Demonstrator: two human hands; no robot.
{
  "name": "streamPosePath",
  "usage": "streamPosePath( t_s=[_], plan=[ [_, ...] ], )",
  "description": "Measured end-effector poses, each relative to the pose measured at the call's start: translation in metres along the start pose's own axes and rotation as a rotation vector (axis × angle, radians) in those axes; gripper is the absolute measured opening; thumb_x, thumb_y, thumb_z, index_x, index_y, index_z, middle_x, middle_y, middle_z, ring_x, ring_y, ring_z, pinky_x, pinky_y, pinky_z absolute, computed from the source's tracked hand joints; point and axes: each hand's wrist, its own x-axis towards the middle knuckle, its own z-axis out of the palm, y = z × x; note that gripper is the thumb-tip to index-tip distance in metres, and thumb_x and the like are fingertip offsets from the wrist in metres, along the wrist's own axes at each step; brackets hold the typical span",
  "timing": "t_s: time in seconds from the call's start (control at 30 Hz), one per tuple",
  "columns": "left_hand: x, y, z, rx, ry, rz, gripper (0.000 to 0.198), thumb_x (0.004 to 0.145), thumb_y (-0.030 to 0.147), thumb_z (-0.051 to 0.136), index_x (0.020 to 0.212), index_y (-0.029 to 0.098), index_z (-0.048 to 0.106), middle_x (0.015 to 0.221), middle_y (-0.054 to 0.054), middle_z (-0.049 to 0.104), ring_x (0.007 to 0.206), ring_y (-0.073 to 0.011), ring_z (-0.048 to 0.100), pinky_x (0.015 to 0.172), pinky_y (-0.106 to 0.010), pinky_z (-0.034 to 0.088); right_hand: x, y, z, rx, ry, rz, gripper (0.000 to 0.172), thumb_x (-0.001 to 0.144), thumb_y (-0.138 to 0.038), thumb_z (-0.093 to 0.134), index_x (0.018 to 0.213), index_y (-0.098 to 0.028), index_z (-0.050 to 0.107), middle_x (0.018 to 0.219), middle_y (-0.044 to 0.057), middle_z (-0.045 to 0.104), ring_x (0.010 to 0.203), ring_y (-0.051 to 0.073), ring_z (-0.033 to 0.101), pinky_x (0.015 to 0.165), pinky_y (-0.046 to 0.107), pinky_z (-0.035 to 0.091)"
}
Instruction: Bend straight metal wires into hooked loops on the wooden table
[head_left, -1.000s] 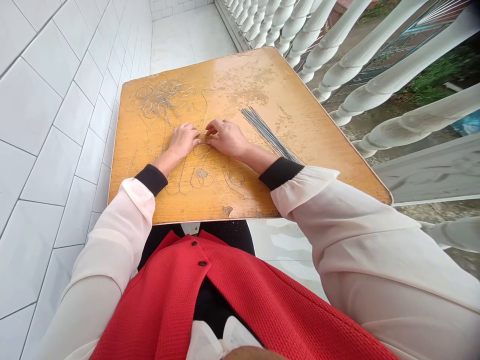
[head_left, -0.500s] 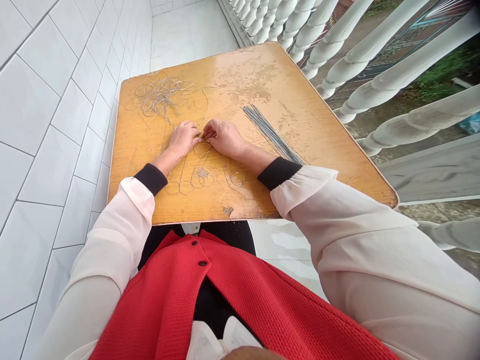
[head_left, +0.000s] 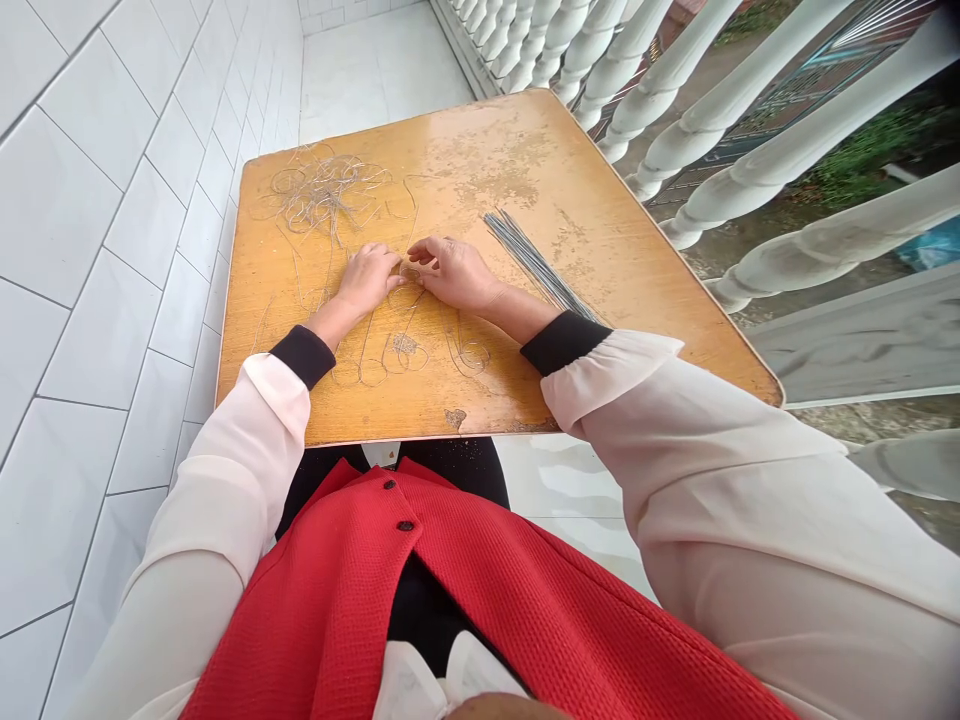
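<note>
My left hand [head_left: 370,276] is closed in a pinch on a thin wire [head_left: 413,215], whose free end runs up and away over the wooden table [head_left: 420,418]. Just right of it is my right hand [head_left: 459,274], its thumb and forefinger apart close to the wire. Below the fingertips the wire seems to curve into a loop, partly hidden by the hands. Nearer me lie several bent wires with looped ends, among them a curled wire [head_left: 471,358] on the right.
A tangled heap of bent wire [head_left: 326,190] lies at the table's far left. A bundle of straight grey wires [head_left: 536,262] rests right of my hands. A white tiled wall [head_left: 112,250] borders the left side, and a white balustrade [head_left: 705,120] stands along the right.
My right thumb and forefinger have parted from their pinch on the wire. My left hand keeps its place and its pinch. The view has shifted slightly.
</note>
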Motion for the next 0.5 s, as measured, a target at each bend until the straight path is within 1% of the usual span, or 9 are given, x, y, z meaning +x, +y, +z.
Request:
streamPosePath(
  t_s=[0.13, 0.23, 0.37, 0.5],
  plan=[
    [0.001, -0.003, -0.005, -0.031, -0.004, 0.013, 0.029, 0.101, 0.02, 0.052, 0.122, 0.017, 0.073, 0.129, -0.016, 0.071, 0.126, -0.0289, 0.061, 0.114, -0.047, 0.045, -0.005, 0.003, -0.008, 0.001, 0.066, 0.03, 0.038, 0.092, -0.02, 0.053, 0.127, -0.023, 0.069, 0.12, 0.012, 0.079, 0.107, 0.03, 0.074, 0.099, 0.052, 0.058],
    [0.001, -0.007, -0.008, -0.058, 0.029, 0.03, 0.035, 0.099, 0.013, 0.046, 0.119, 0.018, 0.074, 0.128, -0.015, 0.072, 0.126, -0.0274, 0.061, 0.115, -0.046, 0.046, -0.009, 0.002, -0.011, 0.029, 0.085, 0.087, 0.035, 0.093, -0.018, 0.05, 0.121, -0.025, 0.071, 0.113, 0.009, 0.081, 0.104, 0.028, 0.075, 0.098, 0.048, 0.059],
    [-0.001, -0.009, -0.007, -0.062, 0.042, 0.051, 0.036, 0.093, 0.009, 0.049, 0.111, 0.02, 0.077, 0.125, -0.013, 0.072, 0.126, -0.0278, 0.062, 0.114, -0.047, 0.048, -0.013, -0.003, -0.011, 0.059, 0.057, 0.1, 0.034, 0.09, -0.012, 0.052, 0.114, -0.023, 0.072, 0.11, 0.008, 0.081, 0.102, 0.027, 0.076, 0.097, 0.044, 0.059],
    [-0.005, -0.008, -0.001, -0.059, 0.046, 0.128, 0.032, 0.091, 0.011, 0.053, 0.108, 0.022, 0.078, 0.13, -0.012, 0.07, 0.128, -0.0281, 0.06, 0.114, -0.048, 0.048, -0.013, -0.01, -0.012, 0.02, 0.028, 0.092, 0.043, 0.086, -0.008, 0.049, 0.12, -0.022, 0.071, 0.115, 0.008, 0.081, 0.105, 0.026, 0.075, 0.098, 0.042, 0.057]
  ],
)
